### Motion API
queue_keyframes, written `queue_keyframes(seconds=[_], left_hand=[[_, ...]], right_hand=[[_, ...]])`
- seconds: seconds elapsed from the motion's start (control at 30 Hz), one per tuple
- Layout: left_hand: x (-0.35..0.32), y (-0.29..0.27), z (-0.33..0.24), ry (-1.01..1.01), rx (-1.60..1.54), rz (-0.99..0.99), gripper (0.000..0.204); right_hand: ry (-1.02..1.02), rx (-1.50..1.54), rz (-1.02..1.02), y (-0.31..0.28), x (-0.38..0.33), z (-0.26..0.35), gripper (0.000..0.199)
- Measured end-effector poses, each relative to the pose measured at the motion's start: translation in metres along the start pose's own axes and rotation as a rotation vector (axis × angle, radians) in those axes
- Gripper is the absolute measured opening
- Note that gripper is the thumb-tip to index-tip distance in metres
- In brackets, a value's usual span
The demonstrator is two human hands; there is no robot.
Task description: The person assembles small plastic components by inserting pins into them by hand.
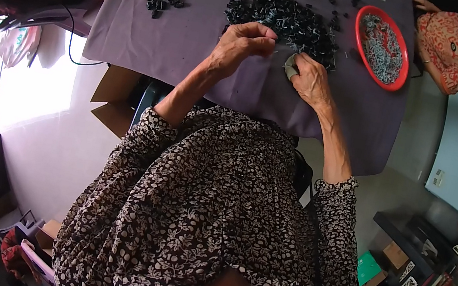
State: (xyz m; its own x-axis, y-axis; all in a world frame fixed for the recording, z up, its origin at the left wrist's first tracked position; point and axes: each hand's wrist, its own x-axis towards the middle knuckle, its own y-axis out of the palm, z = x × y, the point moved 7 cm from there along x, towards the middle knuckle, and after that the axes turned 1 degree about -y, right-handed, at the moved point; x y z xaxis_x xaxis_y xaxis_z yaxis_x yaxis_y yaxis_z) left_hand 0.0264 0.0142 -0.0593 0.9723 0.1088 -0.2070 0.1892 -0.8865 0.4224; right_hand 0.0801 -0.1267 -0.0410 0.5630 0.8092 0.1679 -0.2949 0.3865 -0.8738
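Note:
My left hand point(237, 47) is raised over the near edge of a big pile of small black plastic parts point(282, 17). Its thumb and forefinger are pinched together; whatever may be between them is too small to make out. To its right, my right hand point(311, 84) has its fingers drawn in toward the thumb, at the front of the same pile. A grey-green cover point(291, 68) wraps a digit of that hand. Many of the pile's parts have pale thin bits on them. What the right fingertips hold, if anything, is hidden.
A red plastic tray point(358, 28) of thin pale strips stands right of the pile. A smaller heap of black parts point(160, 2) lies to the left on the purple-grey cloth point(178, 48). At the far right is another person in a patterned cap point(450, 50).

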Motion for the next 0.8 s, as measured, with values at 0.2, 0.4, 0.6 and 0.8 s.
queue_keyframes(seconds=[0.2, 0.4, 0.6, 0.8], left_hand=[[-0.002, 0.003, 0.009, 0.011, -0.096, 0.001, 0.012], [-0.001, -0.006, 0.013, -0.006, -0.168, -0.03, 0.016], [-0.004, 0.0, 0.01, -0.007, -0.146, -0.066, 0.015], [-0.006, 0.002, 0.024, -0.039, -0.082, -0.04, 0.015]], right_hand=[[0.105, 0.219, -0.037, -0.011, 0.001, -0.008, 0.01], [0.14, 0.232, -0.065, -0.015, 0.003, -0.009, 0.011], [-0.023, -0.027, 0.007, -0.003, 0.004, -0.002, 0.009], [0.08, 0.177, -0.004, -0.011, 0.005, -0.003, 0.011]])
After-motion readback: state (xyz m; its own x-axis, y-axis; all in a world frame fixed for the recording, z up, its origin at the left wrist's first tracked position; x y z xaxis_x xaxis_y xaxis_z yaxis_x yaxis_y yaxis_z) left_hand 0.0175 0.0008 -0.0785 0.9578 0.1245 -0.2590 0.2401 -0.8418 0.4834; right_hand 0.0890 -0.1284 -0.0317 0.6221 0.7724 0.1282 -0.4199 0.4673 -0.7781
